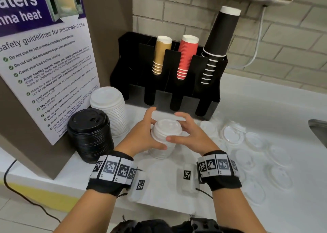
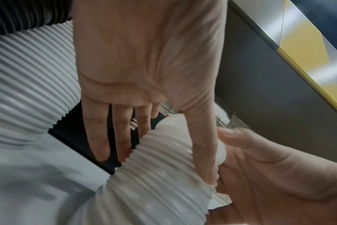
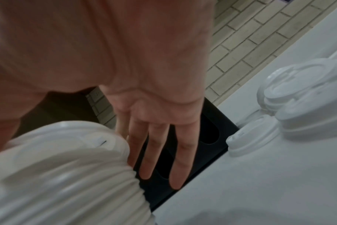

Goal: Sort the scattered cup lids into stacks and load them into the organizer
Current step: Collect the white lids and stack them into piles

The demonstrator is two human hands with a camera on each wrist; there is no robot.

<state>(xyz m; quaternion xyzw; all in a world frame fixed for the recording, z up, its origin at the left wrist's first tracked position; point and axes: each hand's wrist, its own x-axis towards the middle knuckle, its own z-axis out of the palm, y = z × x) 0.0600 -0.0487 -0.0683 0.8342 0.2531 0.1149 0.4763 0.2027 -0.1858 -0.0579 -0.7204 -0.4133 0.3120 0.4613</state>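
Both hands are on the small white lid stack point(image 1: 163, 139) at centre frame in the head view, standing on the white tabletop point(image 1: 256, 109) just below the black organizer point(image 1: 169, 77).

Left hand point(image 1: 144, 135): thumb laid across the front of the stack near its top lid, fingers spread and mostly straight on the far side – a loose cradle, not a tight grip. The left wrist view confirms it: thumb pressed along the ribbed lid edges, fingers extended behind.

Right hand point(image 1: 189, 133): thumb on the front rim of the stack, fingers arched over the top right side. In the right wrist view the fingers run straight down beside the stack; only the innermost one looks to be in contact (blurred, hard to be sure).

Other stacks, left of frame: a tall white lid stack point(image 1: 108, 109) and, lower and touching it, a black lid stack point(image 1: 90, 133), both against the brown panel carrying the microwave safety poster point(image 1: 46, 56).

Loose clear-white lids point(image 1: 254, 155) are scattered on the tabletop at right, single or overlapping, between the hands and the sink edge point(image 1: 318, 132).

Organizer – rear slots hold tan cups point(image 1: 160, 56), red cups point(image 1: 185, 57) and black cups point(image 1: 219, 43), all upside down. The front slots look dark; contents cannot be made out.
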